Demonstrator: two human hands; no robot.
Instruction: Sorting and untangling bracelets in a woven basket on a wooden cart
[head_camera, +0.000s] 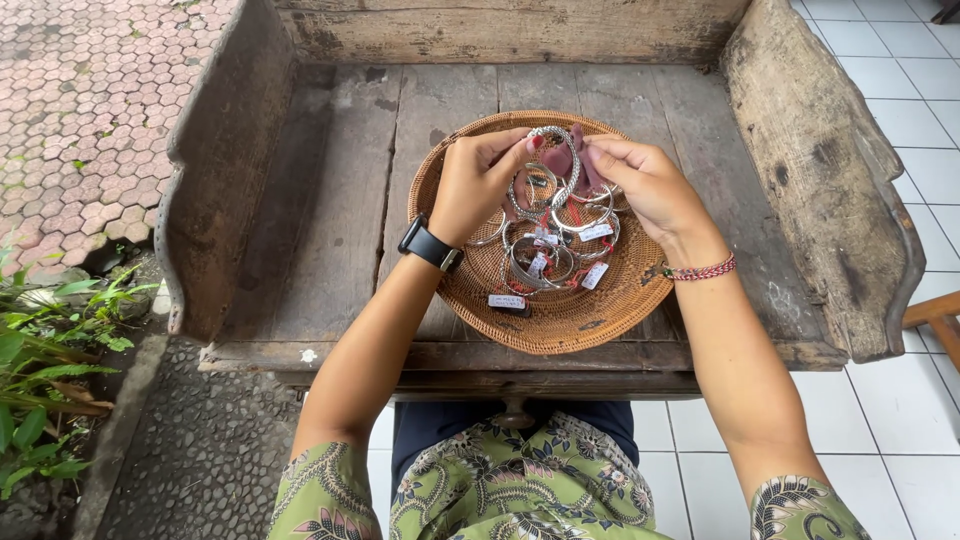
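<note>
Far left: red-brown hexagonal paving bricks (90, 110) above, green leafy plants (50, 350) below, beside a grey pebbled strip (200, 450).

Centre: a weathered grey wooden bench (340, 200) with raised side boards and a backboard. On its seat sits a round, shallow woven rattan tray (600, 320), its near edge close to the front of the seat.

Left hand (478, 185): above the left part of the tray, a black smartwatch (430, 245) on the wrist. Fingers curled, thumb and fingertips pinched on the left side of a braided silver bangle (562, 160).

The bangle is held upright, lifted over the middle of the tray, between the two hands. A pinkish-brown piece shows just behind it; what it is, cannot tell.

Beneath it, in the tray: a heap of silver bangles and rings (545, 245) with small white paper tags (596, 232) on red threads. One further white tag (506, 301) lies apart, near the tray's front left rim.

Right hand (645, 185): above the right part of the tray, fingers bent, fingertips closed on the right side of the same bangle. A red braided bracelet (700, 269) circles the wrist.

Foreground: green patterned sleeves (320, 490) and clothing.

Right: white floor tiles (900, 440).
</note>
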